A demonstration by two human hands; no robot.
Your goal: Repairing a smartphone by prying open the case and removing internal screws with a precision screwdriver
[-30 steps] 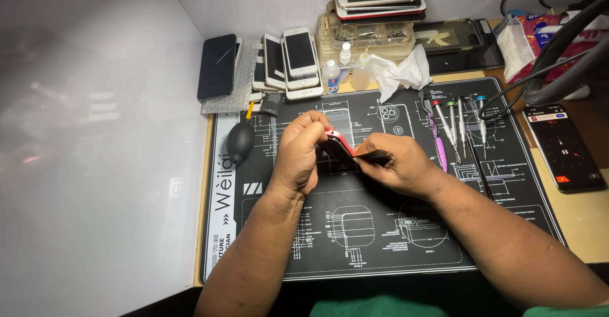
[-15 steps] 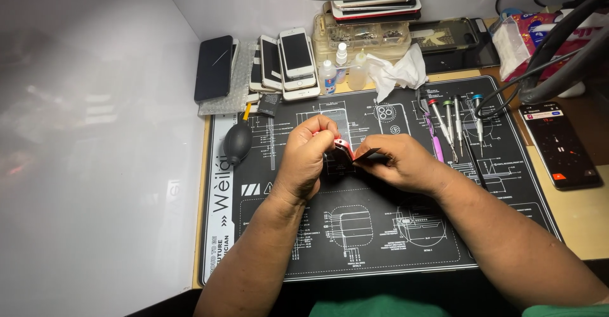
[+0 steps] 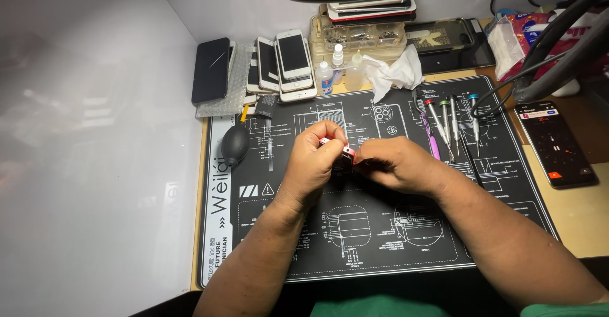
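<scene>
Small red part (image 3: 344,150) sits pinched between both hands, above the black mat (image 3: 380,228).

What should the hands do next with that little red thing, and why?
Probably ease the small red part down toward the black mat. Both the left hand and right hand pinch it in the air, so it could drop.

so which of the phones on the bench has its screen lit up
The dark phone lying alone at the right edge, beside the black work mat. Its screen glows; the phones stacked at the back all show dark screens.
</scene>
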